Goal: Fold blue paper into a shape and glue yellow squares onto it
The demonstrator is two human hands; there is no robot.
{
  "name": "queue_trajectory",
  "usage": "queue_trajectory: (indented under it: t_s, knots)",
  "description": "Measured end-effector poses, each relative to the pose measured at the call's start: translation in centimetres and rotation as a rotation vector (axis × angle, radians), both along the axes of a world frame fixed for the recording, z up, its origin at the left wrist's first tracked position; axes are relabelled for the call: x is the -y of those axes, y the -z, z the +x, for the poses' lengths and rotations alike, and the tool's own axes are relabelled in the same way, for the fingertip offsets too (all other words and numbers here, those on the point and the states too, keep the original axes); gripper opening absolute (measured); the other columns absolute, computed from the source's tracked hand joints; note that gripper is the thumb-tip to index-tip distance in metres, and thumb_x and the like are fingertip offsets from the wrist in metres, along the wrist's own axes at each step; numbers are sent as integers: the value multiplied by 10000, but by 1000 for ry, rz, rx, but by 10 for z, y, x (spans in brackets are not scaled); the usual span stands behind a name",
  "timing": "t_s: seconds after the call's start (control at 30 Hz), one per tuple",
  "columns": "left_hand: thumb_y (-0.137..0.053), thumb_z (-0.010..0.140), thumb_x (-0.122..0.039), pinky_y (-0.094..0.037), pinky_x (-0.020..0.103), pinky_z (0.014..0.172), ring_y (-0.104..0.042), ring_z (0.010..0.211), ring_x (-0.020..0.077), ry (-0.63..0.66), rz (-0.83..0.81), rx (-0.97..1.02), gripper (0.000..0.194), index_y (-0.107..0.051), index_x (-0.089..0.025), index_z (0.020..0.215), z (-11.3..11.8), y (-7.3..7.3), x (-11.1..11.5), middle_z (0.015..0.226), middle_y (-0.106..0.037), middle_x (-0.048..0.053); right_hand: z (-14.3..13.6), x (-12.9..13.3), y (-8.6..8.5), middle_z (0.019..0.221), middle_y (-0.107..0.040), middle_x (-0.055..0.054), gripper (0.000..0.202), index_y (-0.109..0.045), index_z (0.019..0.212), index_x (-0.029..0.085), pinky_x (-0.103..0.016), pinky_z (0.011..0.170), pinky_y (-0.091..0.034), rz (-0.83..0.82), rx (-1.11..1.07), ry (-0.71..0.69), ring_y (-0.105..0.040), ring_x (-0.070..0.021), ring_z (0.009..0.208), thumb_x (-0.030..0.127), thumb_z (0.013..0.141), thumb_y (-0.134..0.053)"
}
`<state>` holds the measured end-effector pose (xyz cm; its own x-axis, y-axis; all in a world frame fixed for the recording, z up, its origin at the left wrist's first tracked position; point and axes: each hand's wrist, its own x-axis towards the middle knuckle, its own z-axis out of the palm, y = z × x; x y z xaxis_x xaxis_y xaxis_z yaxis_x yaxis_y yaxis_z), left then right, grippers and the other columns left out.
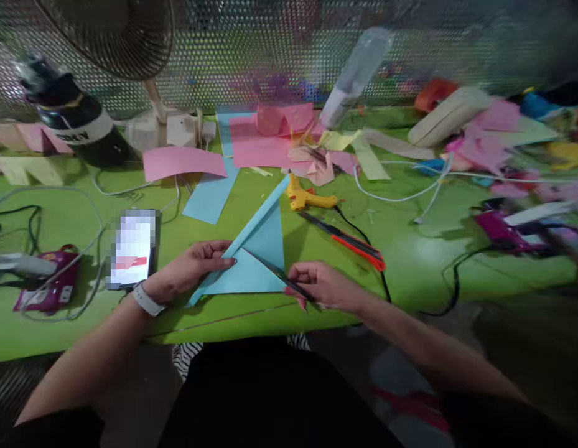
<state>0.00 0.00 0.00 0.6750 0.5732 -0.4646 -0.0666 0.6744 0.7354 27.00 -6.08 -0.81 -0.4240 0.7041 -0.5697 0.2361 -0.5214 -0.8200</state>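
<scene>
A sheet of light blue paper (265, 242) lies on the green table before me, its long slanted edge folded or rolled into a narrow strip. My left hand (207, 258) pinches this paper at the lower part of the strip, thumb on top. My right hand (316, 283) is closed around what look like dark scissors (277, 272); their handle is mostly hidden by my fingers. The pointed tip lies over the blue paper, close to the folded strip. A yellow glue gun (310, 196) touches or nearly touches the strip's top end. Beside it lies an orange-and-black utility knife (349, 241).
A phone (132, 249) lies left of my left hand. Pink paper (256, 146) and scraps fill the back, with a clear bottle (358, 74), a fan (116, 31) and a dark flask (81, 121). Purple devices (55, 283) with cables sit at both sides.
</scene>
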Motion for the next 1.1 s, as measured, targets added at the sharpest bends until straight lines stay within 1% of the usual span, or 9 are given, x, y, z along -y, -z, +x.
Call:
queue_trajectory:
  t_s: [0.13, 0.3, 0.47, 0.53, 0.63, 0.77, 0.83, 0.97, 1.1]
  knots:
    - [-681, 856, -121, -616, 190, 672, -734, 698, 123, 5, 4, 4, 423, -614, -148, 1273, 0, 2, 0, 892, -775, 54, 0, -1, 3, 484, -595, 67, 509, -506, 720, 187, -171, 303, -207, -2, 11, 4, -360, -29, 313, 576, 593, -809]
    - [-695, 841, -131, -614, 194, 675, -732, 705, 125, -4, -5, 2, 437, -610, -153, 1269, -1, 3, 0, 873, -768, 46, 0, -2, -1, 497, -609, 64, 496, -503, 731, 188, -169, 290, -215, -29, 12, -15, -340, -19, 293, 564, 613, -805]
    - [-730, 797, -110, -592, 161, 607, -704, 642, 95, -127, 17, -58, 456, -618, -164, 1237, -4, 1, -2, 835, -753, 12, 16, -7, -8, 550, -642, 37, 459, -524, 745, 183, -170, 342, -354, -32, 71, -112, -463, -46, 370, 515, 628, -818]
    - [-740, 784, -103, -585, 156, 594, -697, 642, 90, -181, 38, -74, 439, -630, -169, 1203, -5, -1, -4, 849, -747, 5, 25, -10, -11, 566, -646, 27, 446, -536, 746, 184, -176, 358, -376, -14, 104, -114, -485, -56, 404, 504, 625, -822]
    - [-761, 762, -101, -575, 148, 582, -687, 636, 82, -227, 62, -82, 390, -652, -167, 1131, -7, -4, -6, 840, -731, -8, 35, -17, -11, 615, -666, -1, 423, -557, 743, 184, -182, 368, -380, 79, 205, -39, -485, -61, 438, 509, 638, -806]
    - [-757, 794, -190, -573, 160, 573, -680, 630, 86, -269, 66, -138, 284, -666, -163, 1062, -8, -12, -8, 830, -723, -1, 39, -25, 1, 636, -639, -3, 375, -575, 748, 197, -208, 373, -392, 263, 384, 92, -489, -87, 475, 517, 682, -757]
    - [-764, 796, -242, -555, 148, 545, -663, 601, 76, -281, 84, -170, 247, -677, -161, 1012, -9, -17, -9, 805, -713, -5, 37, -29, 6, 635, -614, 6, 339, -585, 761, 201, -221, 366, -373, 347, 469, 106, -469, -90, 459, 510, 718, -718]
    - [-774, 790, -318, -497, 123, 474, -609, 528, 49, -207, 164, -227, 244, -679, -167, 957, -14, -28, -10, 750, -677, -26, 28, -44, 4, 670, -635, -10, 276, -626, 755, 194, -234, 416, -353, 461, 523, -9, -511, -112, 519, 464, 749, -685]
    - [-743, 822, -322, -437, 96, 443, -560, 499, 27, -108, 267, -301, 191, -685, -178, 931, -24, -39, -11, 695, -637, -40, 13, -71, -6, 655, -644, -13, 278, -640, 659, 193, -254, 469, -316, 674, 696, -112, -513, -125, 551, 452, 753, -681]
